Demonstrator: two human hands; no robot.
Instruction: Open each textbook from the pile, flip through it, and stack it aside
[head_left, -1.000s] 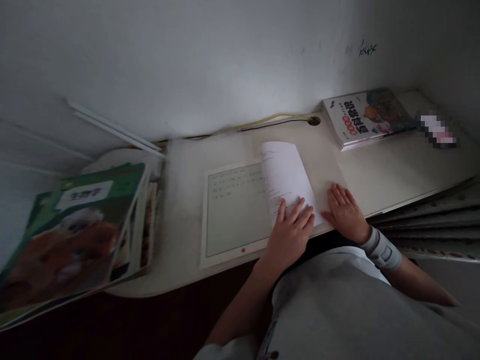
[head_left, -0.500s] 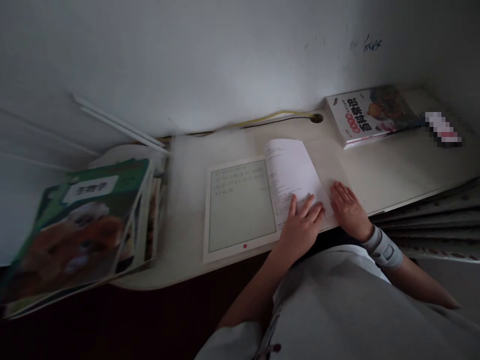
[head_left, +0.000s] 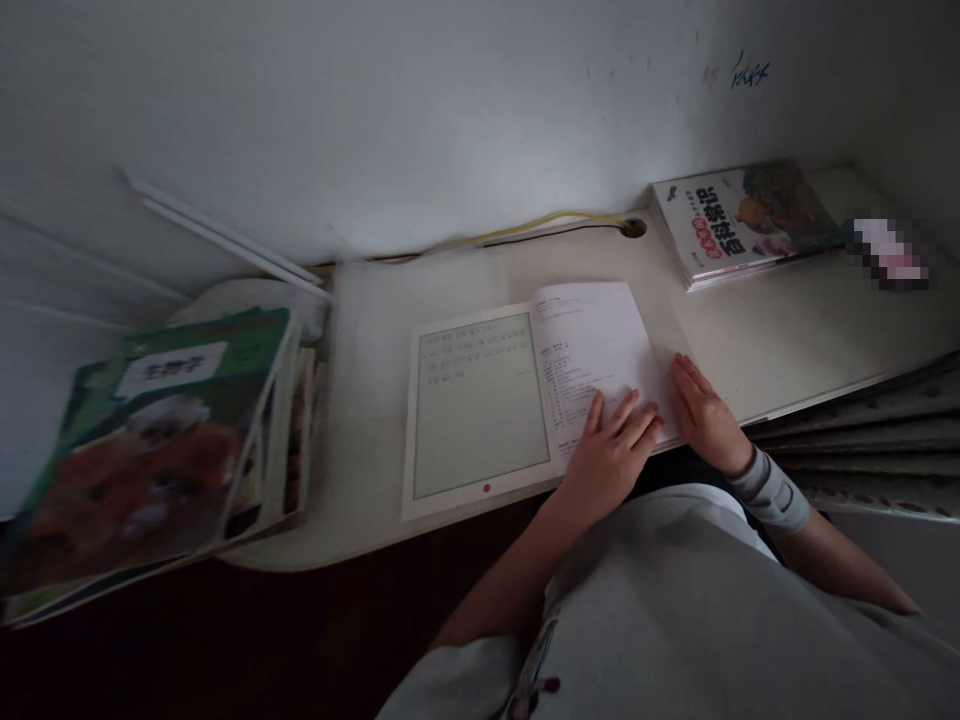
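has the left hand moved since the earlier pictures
Yes. The left hand has moved to the right, judged against the cable hole in the desk.

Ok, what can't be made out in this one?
Head view, right page: most print too small to read; the left hand covers part of it.
Head view, far right item: masked by pixelation.
Head view, yellow cable: any run past the hole is hidden by the desk.

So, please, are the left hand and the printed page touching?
Touching: the head view shows the left hand laid on the printed page, its spread fingers across the lower part.
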